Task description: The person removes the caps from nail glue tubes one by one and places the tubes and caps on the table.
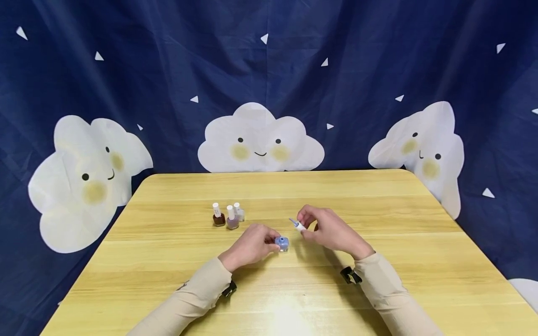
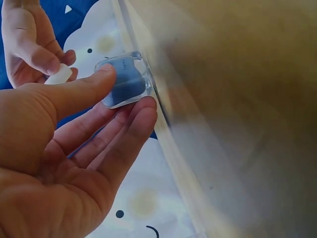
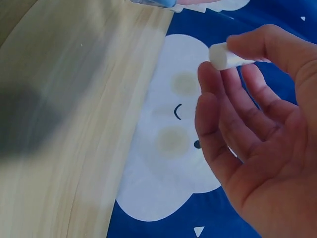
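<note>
My left hand (image 1: 255, 243) pinches a small blue nail polish bottle (image 1: 282, 243) between thumb and fingers. The bottle is uncapped, with its neck pointing up, low over the table. In the left wrist view the thumb lies across the glass of the bottle (image 2: 128, 84). To its right, my right hand (image 1: 329, 228) holds the white nail polish cap (image 1: 300, 227) between thumb and fingertips. A blue-coated brush (image 1: 293, 221) sticks out of that cap, tilted up and left, apart from the bottle. In the right wrist view the cap (image 3: 223, 56) shows its rounded white end.
Left of the hands, three capped nail polish bottles stand close together on the wooden table (image 1: 168, 261): a dark brown one (image 1: 219, 218), a mauve one (image 1: 232, 220) and a clear one (image 1: 240, 213). A blue curtain (image 1: 357, 84) with clouds hangs behind the table.
</note>
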A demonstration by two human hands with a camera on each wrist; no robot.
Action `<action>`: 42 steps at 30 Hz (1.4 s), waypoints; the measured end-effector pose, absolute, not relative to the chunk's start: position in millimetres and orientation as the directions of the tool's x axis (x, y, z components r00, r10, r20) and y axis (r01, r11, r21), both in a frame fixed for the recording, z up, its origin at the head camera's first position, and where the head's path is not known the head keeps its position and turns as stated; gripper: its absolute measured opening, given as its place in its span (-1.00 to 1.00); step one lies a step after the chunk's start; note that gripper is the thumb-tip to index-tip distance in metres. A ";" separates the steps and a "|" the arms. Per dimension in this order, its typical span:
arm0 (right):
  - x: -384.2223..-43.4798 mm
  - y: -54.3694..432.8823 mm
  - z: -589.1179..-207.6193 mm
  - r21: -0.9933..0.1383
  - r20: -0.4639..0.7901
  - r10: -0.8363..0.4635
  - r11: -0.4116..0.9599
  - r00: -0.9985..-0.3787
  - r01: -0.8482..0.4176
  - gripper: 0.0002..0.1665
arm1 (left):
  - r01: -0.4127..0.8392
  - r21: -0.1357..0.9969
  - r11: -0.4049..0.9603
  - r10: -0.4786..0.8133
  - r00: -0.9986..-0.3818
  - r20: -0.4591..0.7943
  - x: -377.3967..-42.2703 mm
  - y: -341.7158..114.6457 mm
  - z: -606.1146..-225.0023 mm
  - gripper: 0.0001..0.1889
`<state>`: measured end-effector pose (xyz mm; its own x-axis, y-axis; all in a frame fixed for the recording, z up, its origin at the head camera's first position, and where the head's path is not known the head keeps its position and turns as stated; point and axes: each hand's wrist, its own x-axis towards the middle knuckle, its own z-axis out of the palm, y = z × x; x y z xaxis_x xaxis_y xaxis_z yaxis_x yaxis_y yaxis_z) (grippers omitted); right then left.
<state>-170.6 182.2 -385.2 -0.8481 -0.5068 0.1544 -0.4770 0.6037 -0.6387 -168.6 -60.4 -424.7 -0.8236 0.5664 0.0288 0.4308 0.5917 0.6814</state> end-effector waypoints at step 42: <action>-239.5 204.6 -425.0 -0.708 0.112 -0.325 0.637 -0.939 -0.305 -0.58 | 0.321 0.625 0.711 0.420 -0.908 -0.011 -248.0 -6.5 -416.4 -0.76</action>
